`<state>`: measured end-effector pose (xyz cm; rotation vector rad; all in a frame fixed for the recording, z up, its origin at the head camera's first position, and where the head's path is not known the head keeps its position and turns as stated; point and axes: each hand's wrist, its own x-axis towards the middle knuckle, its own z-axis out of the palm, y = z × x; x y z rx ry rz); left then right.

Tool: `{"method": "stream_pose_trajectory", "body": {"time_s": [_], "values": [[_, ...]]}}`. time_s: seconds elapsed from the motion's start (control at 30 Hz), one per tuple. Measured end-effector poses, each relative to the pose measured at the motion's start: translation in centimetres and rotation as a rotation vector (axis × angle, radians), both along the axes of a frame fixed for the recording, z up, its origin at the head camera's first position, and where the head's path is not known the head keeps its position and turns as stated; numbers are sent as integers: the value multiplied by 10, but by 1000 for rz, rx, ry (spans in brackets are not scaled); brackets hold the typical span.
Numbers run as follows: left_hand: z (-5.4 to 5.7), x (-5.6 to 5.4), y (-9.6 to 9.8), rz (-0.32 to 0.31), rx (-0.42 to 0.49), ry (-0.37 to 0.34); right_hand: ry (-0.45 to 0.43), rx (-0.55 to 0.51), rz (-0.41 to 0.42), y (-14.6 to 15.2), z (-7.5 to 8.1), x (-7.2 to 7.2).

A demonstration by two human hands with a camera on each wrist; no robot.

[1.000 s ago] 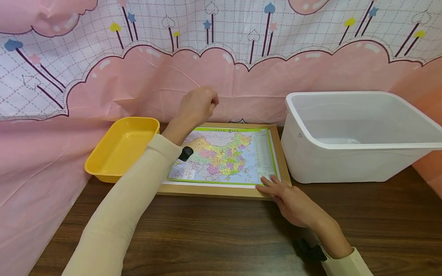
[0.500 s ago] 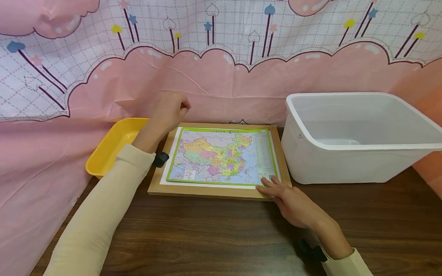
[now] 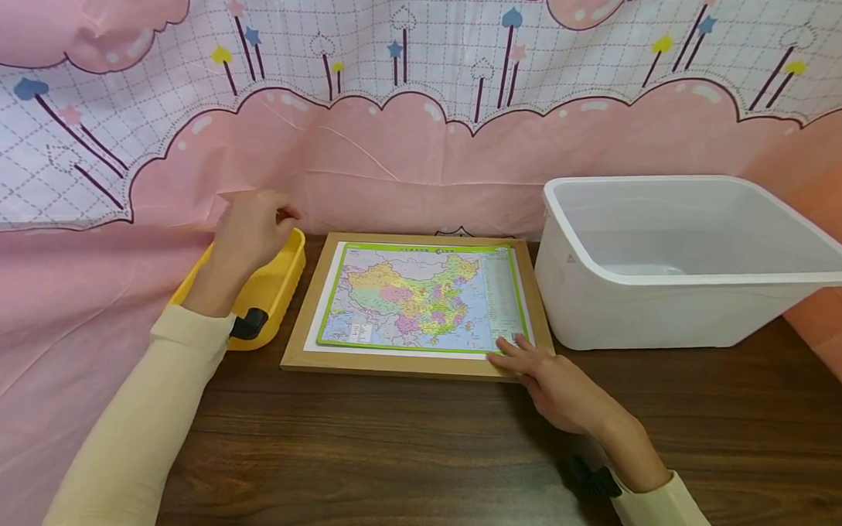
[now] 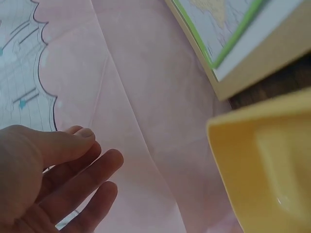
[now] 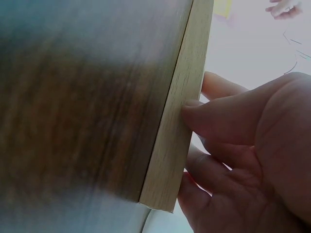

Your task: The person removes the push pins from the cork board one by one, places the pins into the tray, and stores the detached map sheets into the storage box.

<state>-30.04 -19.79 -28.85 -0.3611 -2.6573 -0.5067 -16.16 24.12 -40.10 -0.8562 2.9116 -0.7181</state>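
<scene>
A wood-edged board [image 3: 295,358] lies on the table, bearing a coloured map [image 3: 420,294] with a green border. My right hand [image 3: 563,388] rests on its near right corner, fingers spread over the top. In the right wrist view, the thumb [image 5: 194,114] touches the board's front edge. My left hand [image 3: 248,230] is raised over a yellow tray [image 3: 270,296], hiding part of it. In the left wrist view, that hand's fingers [image 4: 92,182] are loosely bent with the thumb lying close to the index finger; nothing shows between them.
A large white tub [image 3: 642,309] stands just right of the board. A pink patterned cloth [image 3: 411,154] hangs behind and drapes along the left side. Dark wooden table [image 3: 386,455] extends in front of the board.
My left hand has moved left and lower, from above the board to over the yellow tray, uncovering the map's left part. The right hand has stayed on the corner.
</scene>
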Motion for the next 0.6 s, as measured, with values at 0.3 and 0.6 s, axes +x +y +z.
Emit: {"method": "stream_pose_trajectory", "body": {"time_s": [0.3,0.6], "values": [[-10,18,-37,12,26,14,-24,-20,-2,0,0,2],[-18,37,-60,71,46,19,-17,2,-24,-2,0,1]]}}
